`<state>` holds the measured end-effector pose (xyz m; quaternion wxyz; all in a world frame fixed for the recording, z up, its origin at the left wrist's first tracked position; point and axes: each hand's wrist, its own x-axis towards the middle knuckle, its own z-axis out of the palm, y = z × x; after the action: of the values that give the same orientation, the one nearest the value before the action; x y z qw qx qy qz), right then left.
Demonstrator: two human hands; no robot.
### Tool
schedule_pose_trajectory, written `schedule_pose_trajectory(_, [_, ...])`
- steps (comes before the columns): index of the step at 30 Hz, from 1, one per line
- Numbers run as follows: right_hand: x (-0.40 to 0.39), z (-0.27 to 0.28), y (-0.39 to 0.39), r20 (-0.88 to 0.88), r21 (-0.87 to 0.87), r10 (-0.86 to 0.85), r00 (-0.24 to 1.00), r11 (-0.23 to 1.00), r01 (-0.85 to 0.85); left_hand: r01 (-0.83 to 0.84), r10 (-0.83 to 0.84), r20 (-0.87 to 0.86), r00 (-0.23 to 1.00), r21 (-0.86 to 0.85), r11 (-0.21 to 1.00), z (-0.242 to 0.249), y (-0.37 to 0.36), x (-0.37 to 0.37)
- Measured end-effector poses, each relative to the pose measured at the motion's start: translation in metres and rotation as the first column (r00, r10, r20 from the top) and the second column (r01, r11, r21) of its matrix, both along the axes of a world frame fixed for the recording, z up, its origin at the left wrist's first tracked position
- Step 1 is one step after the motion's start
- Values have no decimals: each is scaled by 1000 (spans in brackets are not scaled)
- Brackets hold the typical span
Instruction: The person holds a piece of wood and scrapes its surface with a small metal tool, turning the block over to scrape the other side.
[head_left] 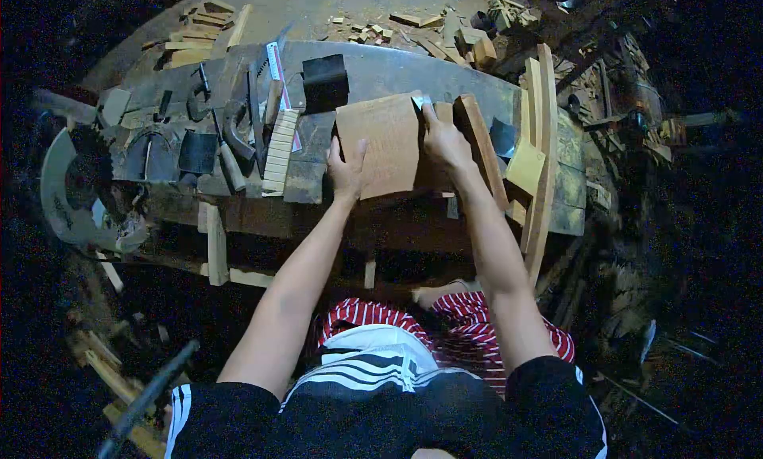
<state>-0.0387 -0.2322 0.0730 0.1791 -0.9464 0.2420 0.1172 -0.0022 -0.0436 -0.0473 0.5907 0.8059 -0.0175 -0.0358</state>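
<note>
A stiff-looking brown sheet (380,145) lies at a slight tilt across the front middle of the workbench (381,61). My left hand (346,171) grips its left edge, with the thumb on the face and the fingers along the side. At the upper right corner of the sheet is my right hand (447,145), its fingers curled and the forefinger stretched towards a small pale tip (420,101). What the right hand holds is too hidden to make out. Right beside that hand a thick wooden bar (480,149) stands at a slant.
Left of the sheet are a row of pale wooden strips (280,153), a white ruler (276,65), a clamp (199,93) and a chisel-like tool (230,165). Dark curled sheets (326,81) lie about. Long wooden boards (544,141) lean at the right end. Offcuts (373,34) litter the floor.
</note>
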Motion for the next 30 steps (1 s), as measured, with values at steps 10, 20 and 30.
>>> schedule_pose_trajectory(10, [-75,19,20,-83,-14,4,997,1000,-5,-22,14,-50,999,-175,984,4,-1,-3])
schedule_pose_trajectory(20, [18,-29,-9,77,-44,11,997,999,-7,-16,15,-5,1000,-143,990,-5,-1,1])
schedule_pose_trajectory(30, [-52,2,29,-71,-3,15,997,1000,-15,-41,39,-21,999,-82,996,5,-3,-2])
